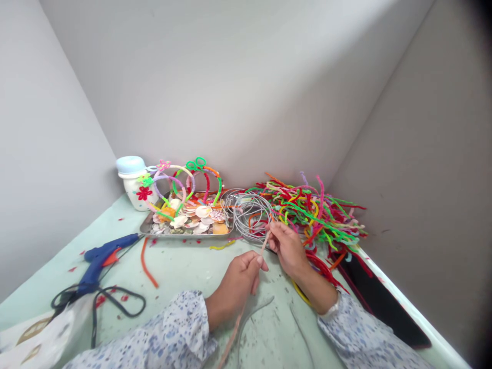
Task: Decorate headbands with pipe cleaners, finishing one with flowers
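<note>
My left hand [241, 277] is closed in a pinch around a pale pink pipe cleaner [265, 243] that runs from under my wrist up toward my right hand [286, 247]. That right hand is closed on the pipe cleaner's upper end, beside a bundle of bare grey wire headbands [249, 212]. Just right of my hands lies a big heap of coloured pipe cleaners [313, 212], mostly red, green and yellow. Another grey wire band [257, 312] lies on the table between my forearms.
A metal tray [148, 229] holds shells and wrapped headbands [192, 177]. A white jar with a blue lid [134, 187] stands behind it. A blue glue gun [102, 259] with black cable lies left, an orange pipe cleaner [147, 266] beside it. Grey walls enclose the corner.
</note>
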